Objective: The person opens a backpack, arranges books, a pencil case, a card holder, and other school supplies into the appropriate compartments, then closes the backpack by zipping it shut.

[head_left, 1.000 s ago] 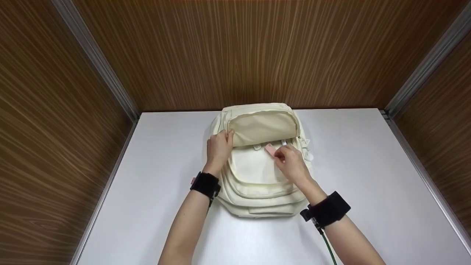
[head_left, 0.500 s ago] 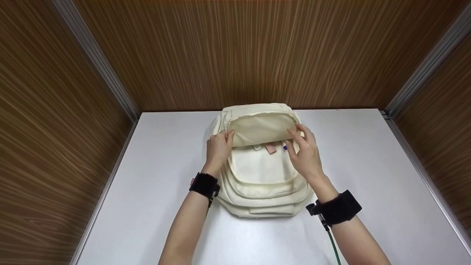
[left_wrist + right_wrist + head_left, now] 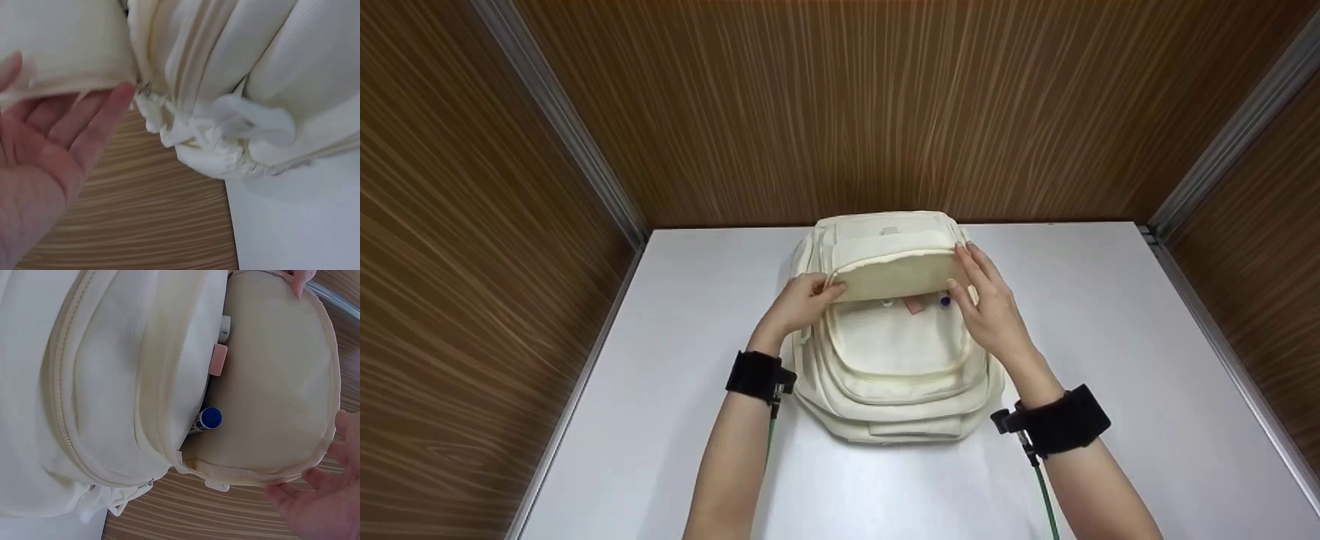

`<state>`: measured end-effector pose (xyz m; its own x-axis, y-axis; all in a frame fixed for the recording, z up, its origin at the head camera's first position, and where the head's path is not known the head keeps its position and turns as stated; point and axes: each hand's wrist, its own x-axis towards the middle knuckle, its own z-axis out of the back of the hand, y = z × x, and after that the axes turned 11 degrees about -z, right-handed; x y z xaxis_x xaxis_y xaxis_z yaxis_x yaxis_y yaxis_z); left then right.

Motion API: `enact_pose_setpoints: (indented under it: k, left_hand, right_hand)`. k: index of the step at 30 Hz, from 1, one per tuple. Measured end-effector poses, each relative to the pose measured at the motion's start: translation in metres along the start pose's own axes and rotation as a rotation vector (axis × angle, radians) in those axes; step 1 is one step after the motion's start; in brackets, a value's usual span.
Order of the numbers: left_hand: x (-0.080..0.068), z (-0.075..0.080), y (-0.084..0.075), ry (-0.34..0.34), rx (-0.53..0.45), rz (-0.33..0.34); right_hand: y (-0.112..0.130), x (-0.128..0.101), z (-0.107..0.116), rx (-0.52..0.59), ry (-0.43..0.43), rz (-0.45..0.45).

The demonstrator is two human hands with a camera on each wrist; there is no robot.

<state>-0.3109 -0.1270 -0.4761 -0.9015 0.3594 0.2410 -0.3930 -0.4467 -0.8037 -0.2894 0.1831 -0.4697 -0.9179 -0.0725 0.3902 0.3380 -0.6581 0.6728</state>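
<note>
A cream backpack [image 3: 900, 409] lies on the white table with its front pocket flap [image 3: 896, 279] folded up. My left hand [image 3: 804, 304] pinches the flap's left edge, thumb on the inner face. On the opposite edge, my right hand [image 3: 990, 307] rests with fingers fairly straight, fingertips at the rim. In the right wrist view, a blue-capped tube [image 3: 209, 419], a small pink block [image 3: 218, 360] and a white piece [image 3: 225, 329] stick out of the pocket opening. Their lower parts are hidden inside.
Wood-grain panels [image 3: 840, 112] rise behind and on both sides of the white table [image 3: 697, 322]. In the left wrist view, a white ring [image 3: 253, 118] and straps hang at the bag's side. A green cable [image 3: 1044, 495] runs from the right wristband.
The right hand has let go of the pink block at the pocket and moved to the flap's right edge. The flap's upper rim has come down towards me, with both hands at it.
</note>
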Motion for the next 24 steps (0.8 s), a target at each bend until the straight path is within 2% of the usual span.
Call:
enact_pose_setpoints:
  k: [6,9,11,18,21,24]
  left_hand:
    - [-0.006,0.011,0.001,0.281,-0.179,-0.081]
    - [-0.007,0.013,0.002,0.345,-0.19,-0.106]
    - [-0.007,0.012,0.002,0.34,-0.188,-0.094]
    - [-0.011,-0.004,-0.002,0.209,-0.125,0.017]
    - [-0.013,-0.012,-0.006,0.194,-0.076,0.016]
    - [-0.014,-0.021,-0.009,0.207,0.019,0.025]
  right_hand:
    - [-0.006,-0.01,0.001,-0.007,-0.139,0.086]
    - [-0.011,-0.012,0.002,0.005,-0.182,0.125]
    - [-0.014,-0.014,0.003,0.015,-0.181,0.141]
    - [-0.023,-0.031,0.01,0.027,-0.094,0.163]
    - [-0.025,-0.038,0.009,-0.041,-0.052,0.186]
    - [-0.025,-0.041,0.004,-0.161,-0.008,0.211]
